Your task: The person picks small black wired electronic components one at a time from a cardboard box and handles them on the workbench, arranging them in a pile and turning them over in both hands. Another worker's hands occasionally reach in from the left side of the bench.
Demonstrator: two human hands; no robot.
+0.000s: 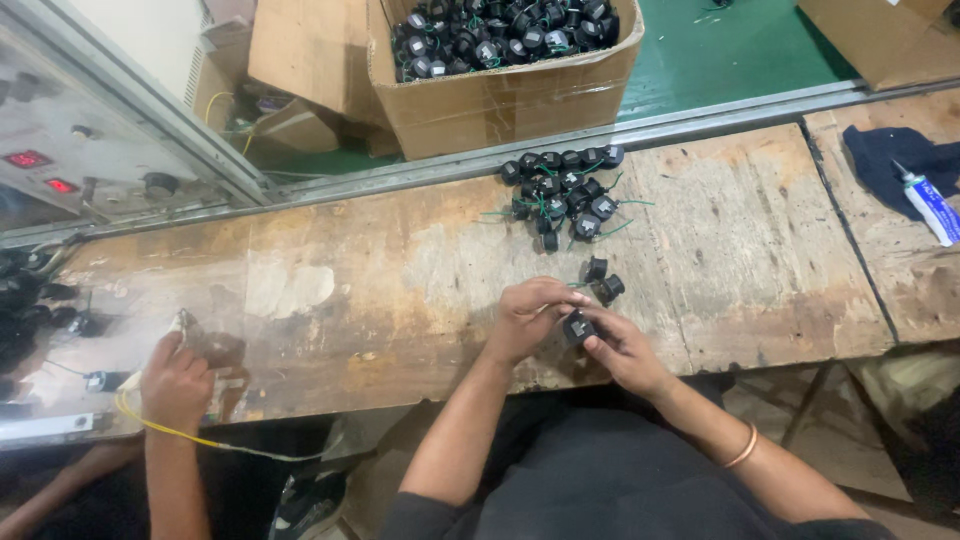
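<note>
soft, even overhead light is falling on the worn wooden bench (pixel 400 270), casting only faint shadows. the far left is glaring pale, edges are bowing slightly, and the near corners are sitting dim.

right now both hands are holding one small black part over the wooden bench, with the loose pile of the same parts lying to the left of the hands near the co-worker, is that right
Not quite. The head view shows the left hand and right hand holding one small black part over the wooden bench, but the pile of parts lies beyond the hands, toward the bench's far edge, not left near the co-worker's hand.
</note>
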